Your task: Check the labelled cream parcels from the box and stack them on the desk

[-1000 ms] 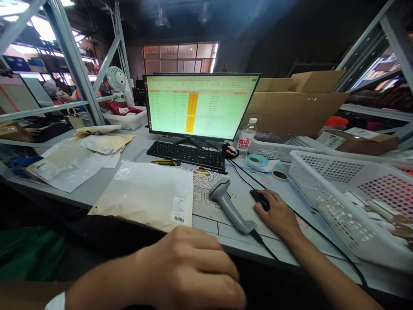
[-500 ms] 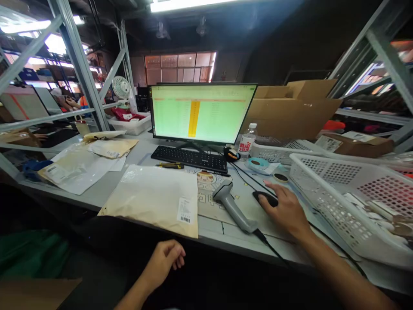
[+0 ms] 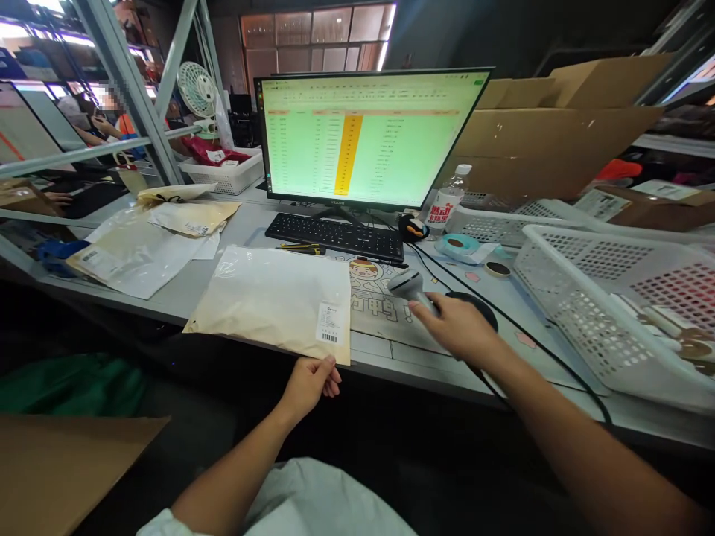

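Pale grey worktop point(image 3: 246, 227), pretty crowded along its right edge and dark underneath. Nearest you is your left hand point(image 3: 307, 387) at the front edge: thumb and curled fingers look closed on the near side of the packet point(image 3: 262, 301), by its right corner, though I can't tell how firmly. The packet lies flat, left of centre, its near side right at the worktop's front edge. I'd keep that pinch light with a slight tug toward you, so no wrinkle runs through the label point(image 3: 331, 316).

Your right hand point(image 3: 452, 324) is wrapped around the scanner point(image 3: 406, 283), over the mat point(image 3: 385, 327) and just right of the packet. Loose wrist, nose square to the barcode point(image 3: 329, 337), fingers off the print: that'd be my advice.

Readable stuff, then. The label has that barcode along the bottom, with text above too tiny for me. The mat has a cartoon face and chunky outlined Chinese characters, partly covered, plus an exclamation mark. Farther back, the bottle point(image 3: 444, 208) shows big red characters, the top pair looking like 燃动. Toward the back edge, the monitor point(image 3: 313, 160) shows a table with a yellow column; its words and the bezel badge are too small to read.
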Available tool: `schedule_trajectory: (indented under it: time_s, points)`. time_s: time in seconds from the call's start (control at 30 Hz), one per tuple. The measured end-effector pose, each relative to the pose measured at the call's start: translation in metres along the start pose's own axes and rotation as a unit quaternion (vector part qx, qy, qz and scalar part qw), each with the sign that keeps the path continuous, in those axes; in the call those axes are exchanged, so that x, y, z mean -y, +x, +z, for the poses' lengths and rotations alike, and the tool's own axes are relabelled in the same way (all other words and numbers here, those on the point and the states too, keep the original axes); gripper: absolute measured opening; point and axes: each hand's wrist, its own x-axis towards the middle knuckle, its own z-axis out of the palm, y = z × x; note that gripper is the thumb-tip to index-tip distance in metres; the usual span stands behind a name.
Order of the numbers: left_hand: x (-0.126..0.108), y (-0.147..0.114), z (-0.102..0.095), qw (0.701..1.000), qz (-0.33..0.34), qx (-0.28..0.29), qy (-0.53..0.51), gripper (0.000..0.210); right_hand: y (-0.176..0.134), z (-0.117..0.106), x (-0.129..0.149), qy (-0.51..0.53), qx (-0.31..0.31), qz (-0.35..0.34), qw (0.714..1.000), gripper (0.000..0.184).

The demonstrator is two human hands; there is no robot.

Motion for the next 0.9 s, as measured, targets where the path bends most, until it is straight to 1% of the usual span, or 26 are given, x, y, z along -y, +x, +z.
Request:
schedule_trajectory:
  time_s: [0.03, 0.07, 0.1, 0.13, 0.17, 0.2, 0.27, 0.33, 0.53, 0.6, 0.67, 0.73, 0.8, 0.87, 0.9]
  points:
    - [0.002, 0.001, 0.000, 1.000, -0.003, -0.003, -0.001, 0.081, -0.006, -0.015, -0.001, 0.078, 0.051, -0.031, 0.995, 0.052]
    - [0.003, 0.002, 0.000, 1.000, -0.005, -0.006, -0.002, 0.081, -0.012, -0.029, -0.002, 0.162, 0.104, -0.052, 0.980, 0.060]
    - [0.004, 0.003, 0.000, 1.000, -0.007, -0.009, -0.003, 0.081, -0.019, -0.042, -0.002, 0.228, 0.163, -0.065, 0.958, 0.065]
    - [0.004, 0.003, 0.000, 1.000, -0.009, -0.010, -0.003, 0.081, -0.026, -0.052, 0.000, 0.272, 0.210, -0.072, 0.936, 0.068]
    - [0.003, 0.003, 0.000, 1.000, -0.009, -0.011, -0.003, 0.082, -0.033, -0.060, 0.002, 0.295, 0.247, -0.074, 0.920, 0.070]
    - [0.003, 0.003, 0.000, 1.000, -0.009, -0.011, -0.002, 0.082, -0.038, -0.066, 0.006, 0.301, 0.275, -0.077, 0.910, 0.070]
    - [0.001, 0.003, 0.001, 1.000, -0.005, -0.011, 0.001, 0.083, -0.047, -0.072, 0.014, 0.296, 0.298, -0.087, 0.903, 0.070]
    - [0.002, 0.002, 0.003, 1.000, 0.002, -0.012, 0.008, 0.085, -0.052, -0.073, 0.021, 0.295, 0.305, -0.096, 0.901, 0.070]
    - [0.017, 0.014, 0.006, 1.000, 0.010, -0.016, -0.003, 0.087, -0.047, -0.061, 0.027, 0.299, 0.334, -0.113, 0.887, 0.070]
    - [0.020, 0.017, 0.006, 1.000, 0.018, -0.011, -0.005, 0.088, -0.041, -0.056, 0.026, 0.304, 0.330, -0.115, 0.886, 0.072]
    - [0.022, 0.017, 0.005, 1.000, 0.017, -0.005, -0.005, 0.089, -0.034, -0.051, 0.023, 0.318, 0.316, -0.103, 0.888, 0.074]
    - [0.025, 0.016, 0.003, 1.000, 0.014, 0.011, 0.004, 0.091, -0.024, -0.044, 0.018, 0.309, 0.281, -0.097, 0.903, 0.074]
    - [0.031, 0.014, -0.004, 0.999, 0.023, 0.037, 0.032, 0.091, -0.012, -0.033, 0.011, 0.250, 0.209, -0.108, 0.939, 0.069]
    - [0.040, 0.012, -0.017, 0.993, 0.035, 0.062, 0.089, 0.091, 0.001, -0.019, 0.003, 0.149, 0.105, -0.109, 0.977, 0.063]
    - [0.045, 0.011, -0.027, 0.988, 0.042, 0.064, 0.133, 0.089, 0.008, -0.011, 0.000, 0.095, 0.057, -0.097, 0.989, 0.060]
